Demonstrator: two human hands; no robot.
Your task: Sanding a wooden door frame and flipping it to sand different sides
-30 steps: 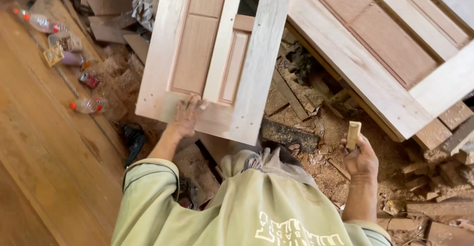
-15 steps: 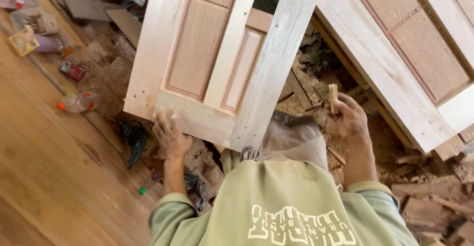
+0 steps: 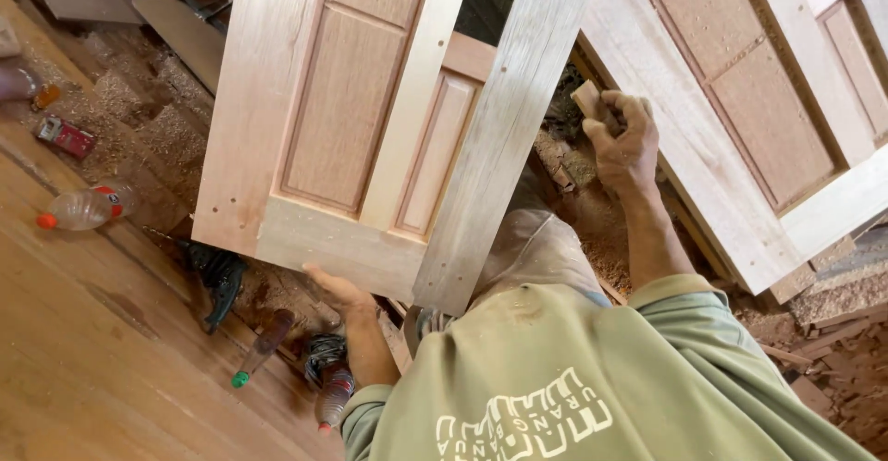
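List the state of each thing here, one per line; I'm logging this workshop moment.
Panelled door: tilted, unfinished bare wood.
Left hand: under the door's bottom edge, grip on it.
Right hand: grip shut on small wood block.
Second door: lying slanted at right.
Clear bottle: lying on its side.
Dark bottles: lying on the plank floor.

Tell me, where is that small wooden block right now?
The small wooden block sits in the right hand, upper middle of the head view, beside the panelled door's pale right edge.

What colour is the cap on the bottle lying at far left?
Orange-red, on the clear bottle; the head view shows it.
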